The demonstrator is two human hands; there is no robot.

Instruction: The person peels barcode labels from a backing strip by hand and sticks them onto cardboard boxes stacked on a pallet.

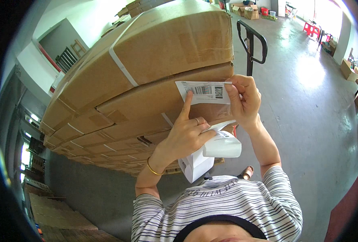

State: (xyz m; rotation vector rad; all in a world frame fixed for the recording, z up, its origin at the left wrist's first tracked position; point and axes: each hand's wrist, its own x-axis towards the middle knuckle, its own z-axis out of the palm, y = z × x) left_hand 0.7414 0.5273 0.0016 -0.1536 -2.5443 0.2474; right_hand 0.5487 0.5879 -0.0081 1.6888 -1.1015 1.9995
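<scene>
A white shipping label [205,99] with a barcode and a square code lies against the end of a brown cardboard carton [154,93]. My right hand [246,99] pinches the label's right edge between thumb and fingers, near the carton's corner. With its index finger stretched out, my left hand [187,135] touches the label's left part. The other left fingers are curled round a folded strip of white labels [222,148], which hangs in loops below the hand. How the strip sits inside those fingers is partly hidden.
Strapped cartons [171,44] are stacked above and below the labelled one. A black pallet-jack handle [263,48] stands behind the stack's right corner. Red stools [311,29] and open boxes [349,71] stand along the far right, on grey floor [304,133].
</scene>
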